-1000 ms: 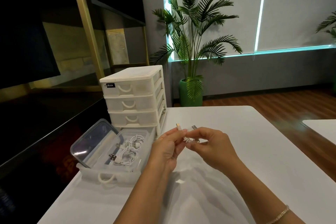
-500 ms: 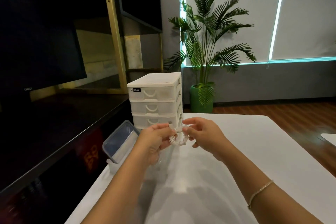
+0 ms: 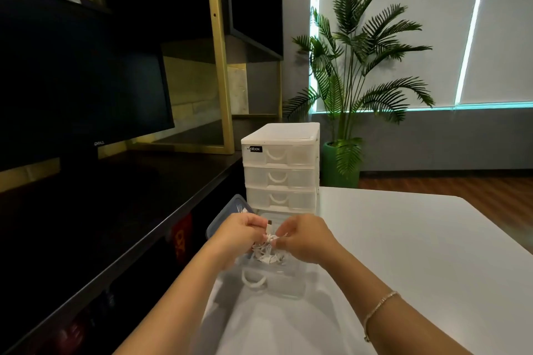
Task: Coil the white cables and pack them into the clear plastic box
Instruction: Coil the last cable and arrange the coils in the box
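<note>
I watched both hands — the left hand point(image 3: 240, 235) and right hand point(image 3: 304, 239) — carry the small coiled white cable point(image 3: 268, 239) leftward from above the white table point(image 3: 403, 253) to over the open clear plastic box point(image 3: 284, 282), its coil tighter than a second ago.

Clear plastic box point(image 3: 288, 279): drawer unit point(image 3: 281, 170) touching behind; raised lid point(image 3: 227, 212) on left; bare table point(image 3: 418, 253) right & front.

A black label on the top drawer of the drawer unit point(image 3: 279, 170) reads "abox", its first letters too small to tell. The monitor point(image 3: 83, 101) bears a faint logo, unreadable.
</note>
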{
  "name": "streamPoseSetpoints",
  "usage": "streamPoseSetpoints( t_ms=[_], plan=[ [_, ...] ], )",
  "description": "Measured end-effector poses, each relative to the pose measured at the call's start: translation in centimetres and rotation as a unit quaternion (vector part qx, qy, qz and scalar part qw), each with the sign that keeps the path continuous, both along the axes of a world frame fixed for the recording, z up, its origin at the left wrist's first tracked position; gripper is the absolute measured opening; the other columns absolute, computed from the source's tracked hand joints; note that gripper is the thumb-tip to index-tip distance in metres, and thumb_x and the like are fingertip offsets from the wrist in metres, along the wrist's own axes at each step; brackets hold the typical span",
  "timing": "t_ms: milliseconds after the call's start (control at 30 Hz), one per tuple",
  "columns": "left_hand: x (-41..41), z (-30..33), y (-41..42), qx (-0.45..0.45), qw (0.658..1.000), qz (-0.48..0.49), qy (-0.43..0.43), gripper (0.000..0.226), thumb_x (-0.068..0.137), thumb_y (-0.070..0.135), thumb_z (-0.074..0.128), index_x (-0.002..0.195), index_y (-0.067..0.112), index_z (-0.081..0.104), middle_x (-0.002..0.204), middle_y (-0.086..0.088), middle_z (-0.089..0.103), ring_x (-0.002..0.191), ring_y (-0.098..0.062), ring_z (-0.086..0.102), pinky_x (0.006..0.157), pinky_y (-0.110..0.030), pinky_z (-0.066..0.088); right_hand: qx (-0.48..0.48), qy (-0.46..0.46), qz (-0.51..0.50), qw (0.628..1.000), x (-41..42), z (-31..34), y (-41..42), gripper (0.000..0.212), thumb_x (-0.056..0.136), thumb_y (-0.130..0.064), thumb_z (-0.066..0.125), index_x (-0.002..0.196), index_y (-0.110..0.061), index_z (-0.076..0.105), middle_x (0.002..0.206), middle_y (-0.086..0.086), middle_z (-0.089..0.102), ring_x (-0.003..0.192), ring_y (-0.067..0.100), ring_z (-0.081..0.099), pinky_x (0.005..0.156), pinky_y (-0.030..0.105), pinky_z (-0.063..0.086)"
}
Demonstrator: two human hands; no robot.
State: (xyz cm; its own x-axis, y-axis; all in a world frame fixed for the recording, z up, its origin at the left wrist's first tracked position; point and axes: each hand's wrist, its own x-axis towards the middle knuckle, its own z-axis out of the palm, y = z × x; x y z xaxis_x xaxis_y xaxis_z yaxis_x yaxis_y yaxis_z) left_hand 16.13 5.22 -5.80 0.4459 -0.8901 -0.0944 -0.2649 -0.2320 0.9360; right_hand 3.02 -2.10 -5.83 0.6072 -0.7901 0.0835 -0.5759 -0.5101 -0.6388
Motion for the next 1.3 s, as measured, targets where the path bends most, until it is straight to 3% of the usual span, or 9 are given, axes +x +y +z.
streamPoseSetpoints(
  t_ms=[133,233,367,467,600,800,900,1000,1300],
  plan=[
    [0.2,-0.4,0.0,0.004,1.000,-0.010,-0.019,0.026,0.084,-0.006,0.057,0.090,0.018,0.065,0.089,-0.003,0.068,0.083,-0.016,0.062,0.076,-0.029,0.050,-0.054,0.066,0.013,0.996,0.3,-0.3,0.0,0.031,0.087,-0.043,0.055,0.093,-0.018,0.072,0.094,0.002,0.071,0.088,0.019,0.061,0.085,0.035,0.051],
    [0.2,-0.5,0.1,-0.006,1.000,-0.012,-0.017,0.028,0.084,-0.010,0.054,0.089,0.016,0.065,0.082,-0.001,0.067,0.079,-0.014,0.062,0.076,-0.028,0.051,-0.104,0.120,0.022,0.987,0.5,-0.6,-0.2,0.045,0.097,-0.044,0.032,0.093,-0.015,0.066,0.104,0.006,0.066,0.098,0.024,0.056,0.088,0.036,0.037],
    [0.2,-0.6,0.1,-0.007,0.999,-0.023,-0.032,0.029,0.083,-0.012,0.052,0.091,0.012,0.066,0.082,-0.003,0.067,0.079,-0.015,0.063,0.078,-0.028,0.052,-0.135,0.160,0.029,0.977,0.8,-1.4,-0.2,0.052,0.100,-0.041,0.017,0.115,-0.018,0.061,0.122,0.007,0.060,0.117,0.027,0.047,0.097,0.043,0.031],
    [0.3,-0.8,0.0,0.006,0.997,-0.040,-0.061,0.031,0.083,-0.011,0.052,0.091,0.014,0.067,0.086,-0.004,0.068,0.083,-0.015,0.063,0.080,-0.029,0.052,-0.125,0.152,0.013,0.980,1.0,-1.6,-0.4,0.054,0.099,-0.044,0.014,0.119,-0.020,0.059,0.126,0.007,0.058,0.122,0.027,0.042,0.099,0.043,0.030],
    [0.3,-1.0,-0.2,0.021,0.993,-0.047,-0.107,0.034,0.086,-0.005,0.053,0.107,0.016,0.068,0.103,-0.004,0.068,0.097,-0.016,0.063,0.086,-0.029,0.052,-0.126,0.149,0.004,0.981,1.0,-1.8,-0.8,0.059,0.099,-0.046,0.011,0.119,-0.022,0.062,0.126,0.005,0.059,0.127,0.026,0.036,0.100,0.043,0.028],
    [0.1,-1.1,-0.1,0.019,0.989,-0.046,-0.139,0.036,0.088,-0.004,0.048,0.108,0.019,0.068,0.105,-0.001,0.068,0.097,-0.013,0.063,0.075,-0.021,0.051,-0.150,0.118,0.005,0.982,1.0,-2.0,-1.1,0.072,0.096,-0.053,0.010,0.091,-0.022,0.075,0.121,0.005,0.060,0.123,0.024,0.037,0.102,0.045,0.027],
    [0.3,-1.2,0.0,0.019,0.989,-0.043,-0.141,0.035,0.088,-0.003,0.050,0.107,0.021,0.068,0.106,0.001,0.068,0.096,-0.011,0.062,0.071,-0.017,0.049,-0.133,0.144,0.006,0.981,0.9,-2.0,-1.0,0.075,0.094,-0.056,0.005,0.097,-0.023,0.073,0.129,0.006,0.055,0.130,0.025,0.032,0.106,0.047,0.022],
    [0.2,-1.1,0.0,0.019,0.985,-0.048,-0.162,0.035,0.088,-0.003,0.051,0.109,0.018,0.068,0.108,0.000,0.067,0.097,-0.012,0.061,0.079,-0.020,0.050,-0.128,0.167,0.009,0.978,0.7,-2.2,-1.0,0.078,0.094,-0.055,0.003,0.095,-0.022,0.073,0.131,0.004,0.056,0.134,0.024,0.028,0.110,0.048,0.018],
    [-0.9,-0.3,-0.4,0.081,0.942,-0.092,-0.311,0.044,0.090,-0.005,0.041,0.118,0.019,0.064,0.116,-0.001,0.064,0.094,-0.012,0.056,0.078,-0.017,0.043,-0.118,0.156,0.004,0.981,0.8,-2.7,-1.1,0.079,0.093,-0.057,0.004,0.098,-0.019,0.072,0.135,0.004,0.053,0.138,0.023,0.024,0.112,0.047,0.014]
  ],
)
